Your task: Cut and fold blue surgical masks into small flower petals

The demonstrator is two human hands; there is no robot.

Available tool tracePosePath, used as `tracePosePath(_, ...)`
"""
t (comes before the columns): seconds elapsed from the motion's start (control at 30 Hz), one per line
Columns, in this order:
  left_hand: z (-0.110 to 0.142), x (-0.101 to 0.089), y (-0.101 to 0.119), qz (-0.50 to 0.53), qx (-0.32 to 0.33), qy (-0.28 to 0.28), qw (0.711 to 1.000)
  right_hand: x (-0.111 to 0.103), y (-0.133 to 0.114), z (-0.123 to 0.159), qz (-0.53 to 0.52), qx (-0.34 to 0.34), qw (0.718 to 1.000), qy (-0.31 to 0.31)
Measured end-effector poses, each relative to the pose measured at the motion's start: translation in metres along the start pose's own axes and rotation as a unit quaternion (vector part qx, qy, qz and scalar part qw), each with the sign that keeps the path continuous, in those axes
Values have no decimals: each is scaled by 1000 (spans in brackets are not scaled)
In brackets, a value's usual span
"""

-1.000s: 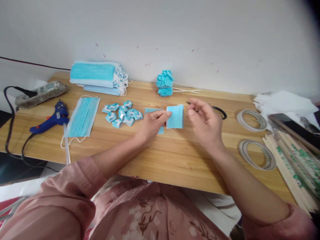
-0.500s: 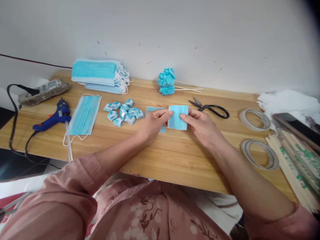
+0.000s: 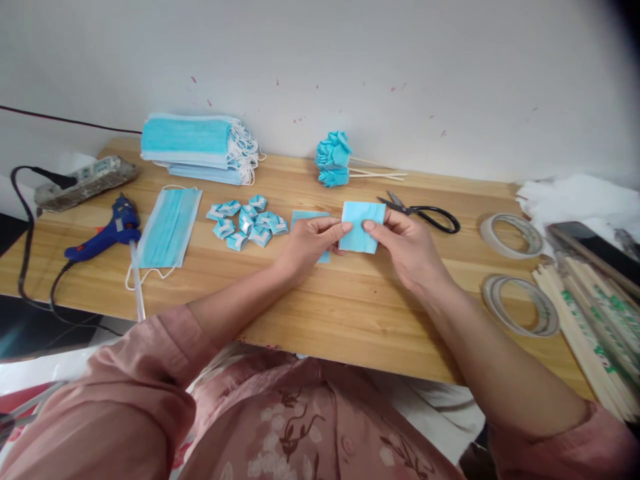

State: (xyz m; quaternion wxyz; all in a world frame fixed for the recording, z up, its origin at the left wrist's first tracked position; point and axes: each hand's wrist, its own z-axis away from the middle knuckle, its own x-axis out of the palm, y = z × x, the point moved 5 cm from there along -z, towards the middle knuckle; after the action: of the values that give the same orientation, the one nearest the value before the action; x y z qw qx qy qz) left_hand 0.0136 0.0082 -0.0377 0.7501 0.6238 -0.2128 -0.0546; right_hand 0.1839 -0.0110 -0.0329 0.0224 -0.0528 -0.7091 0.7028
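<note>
Between my two hands is a small blue square of mask fabric (image 3: 361,223), white along its edges, held above the table. My left hand (image 3: 314,243) pinches its left side, thumb on top and fingers beneath. On the opposite side my right hand (image 3: 407,247) grips it the same way, the thumb lying on the blue face. Another flat blue piece (image 3: 304,216) lies on the table, partly covered by my left hand. Left of it sit several small folded blue pieces (image 3: 246,223) with white strips. Scissors (image 3: 425,215) with black handles rest just beyond my right hand.
A blue glue gun (image 3: 107,233) and a single face mask (image 3: 170,227) lie at left, near a power strip (image 3: 87,183). Behind are a mask stack (image 3: 185,140) and blue fabric flowers (image 3: 333,157) on sticks. Tape rolls (image 3: 520,307) and wooden sticks (image 3: 575,333) lie at right.
The blue square has moved slightly right and away from me, and its tilt has changed a little. Both hands still hold it; the table items stay in place.
</note>
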Motion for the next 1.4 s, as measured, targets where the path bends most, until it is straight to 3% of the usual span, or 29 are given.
tracePosePath(0.23, 1, -3, 2, -57, -14, 30, 998, 2, -3, 3, -1, 11, 1000, 5)
tracePosePath(0.63, 1, -4, 3, -87, 7, 24, 996, 2, -2, 2, -29, 27, 999, -12)
tracePosePath(0.87, 5, -3, 11, -145, 73, 0, 987, 12, -6, 6, -52, 61, 994, -69)
tracePosePath(1.1, 7, -3, 16, -177, 111, 11, 978, 10, -7, 6, -45, 45, 997, -35)
tracePosePath(1.4, 2, -9, 14, -157, 49, 32, 986, 0, -13, 0, -39, 6, 999, -3)
